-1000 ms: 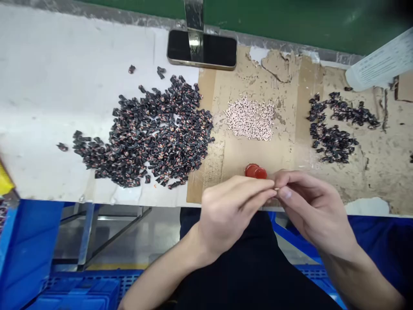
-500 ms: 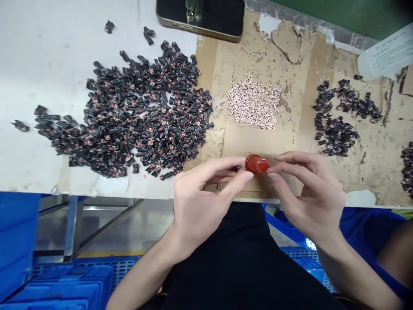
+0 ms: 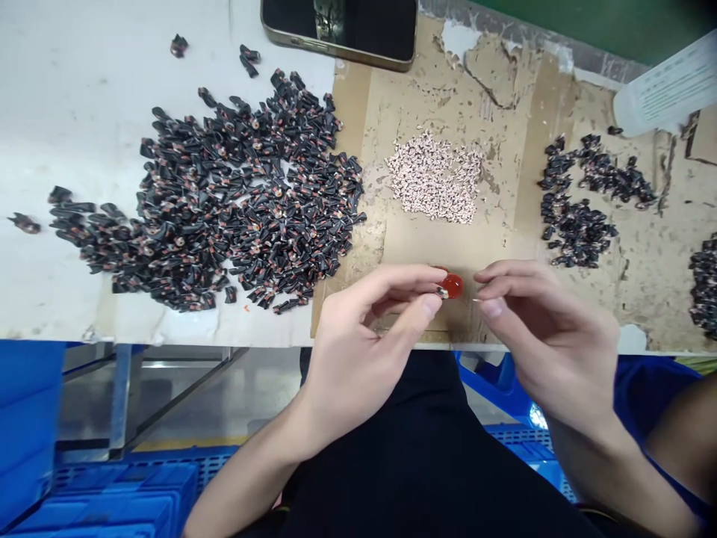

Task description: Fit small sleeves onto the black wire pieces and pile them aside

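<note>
My left hand (image 3: 373,336) pinches a small black part (image 3: 442,292) between thumb and fingertips, over the near side of a red cup (image 3: 455,285). The cup stands on the cardboard near the table's front edge, partly hidden by my fingers. To the right of the cup, my right hand (image 3: 552,329) holds a tiny pale piece (image 3: 476,300) at its fingertips. Beyond the cup lies a patch of tiny copper-coloured pieces (image 3: 434,179). A large pile of black parts (image 3: 291,217) spreads to the left.
A phone (image 3: 364,30) lies at the back. Smaller clusters of dark parts (image 3: 579,232) and a translucent container (image 3: 666,90) are on the right. Blue crates (image 3: 112,493) stand below the table. Another person's arm (image 3: 683,441) shows at the lower right.
My left fingertips have moved right, in front of the cup, bringing the black part into view. My right hand has drawn back to the right, away from the cup. The view has shifted slightly.
</note>
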Demonstrator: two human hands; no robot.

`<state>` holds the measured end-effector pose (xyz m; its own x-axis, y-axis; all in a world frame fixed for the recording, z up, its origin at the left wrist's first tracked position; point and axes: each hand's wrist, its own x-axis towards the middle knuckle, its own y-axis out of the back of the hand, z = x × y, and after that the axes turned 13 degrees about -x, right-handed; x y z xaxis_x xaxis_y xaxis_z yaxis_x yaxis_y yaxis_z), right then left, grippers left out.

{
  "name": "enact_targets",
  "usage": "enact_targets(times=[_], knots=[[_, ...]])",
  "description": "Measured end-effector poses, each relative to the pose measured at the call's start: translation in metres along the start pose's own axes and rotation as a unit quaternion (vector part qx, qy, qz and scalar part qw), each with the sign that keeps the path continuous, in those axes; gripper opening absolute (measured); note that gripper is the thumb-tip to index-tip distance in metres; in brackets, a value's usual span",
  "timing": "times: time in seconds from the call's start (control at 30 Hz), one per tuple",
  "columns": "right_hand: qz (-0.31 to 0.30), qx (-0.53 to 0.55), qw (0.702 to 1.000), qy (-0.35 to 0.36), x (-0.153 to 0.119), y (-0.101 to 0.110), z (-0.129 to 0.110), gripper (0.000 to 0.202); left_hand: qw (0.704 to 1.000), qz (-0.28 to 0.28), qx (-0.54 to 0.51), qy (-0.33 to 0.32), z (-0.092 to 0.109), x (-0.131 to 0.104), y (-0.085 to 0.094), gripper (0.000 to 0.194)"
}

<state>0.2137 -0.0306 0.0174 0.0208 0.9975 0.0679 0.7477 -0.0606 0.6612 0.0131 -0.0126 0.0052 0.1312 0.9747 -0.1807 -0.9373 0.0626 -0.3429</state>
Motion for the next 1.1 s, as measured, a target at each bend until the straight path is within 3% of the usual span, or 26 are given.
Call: enact_targets(times=[0.13, 0.3, 0.77, 0.97, 1.1], knots=[[-0.080, 0.221, 0.966, -0.111, 0.001, 0.002, -0.006, 0.007, 0.997, -0.029, -0.063, 0.047, 0.000, 0.005, -0.009, 0.013], [-0.112, 0.315, 0.930, -0.151, 0.002, 0.000, -0.012, 0.010, 0.989, -0.045, -0.122, 0.072, 0.002, 0.006, -0.013, 0.014], [-0.073, 0.262, 0.954, -0.128, -0.003, -0.002, -0.016, 0.015, 0.986, -0.043, -0.139, 0.087, 0.001, 0.004, -0.011, 0.016], [-0.042, 0.203, 0.973, -0.097, 0.000, -0.003, -0.023, 0.016, 0.983, -0.040, -0.140, 0.114, 0.006, 0.003, -0.011, 0.011], [-0.048, 0.210, 0.971, -0.099, 0.000, -0.002, -0.018, 0.016, 0.984, -0.040, -0.136, 0.104, 0.012, 0.002, -0.012, 0.011]])
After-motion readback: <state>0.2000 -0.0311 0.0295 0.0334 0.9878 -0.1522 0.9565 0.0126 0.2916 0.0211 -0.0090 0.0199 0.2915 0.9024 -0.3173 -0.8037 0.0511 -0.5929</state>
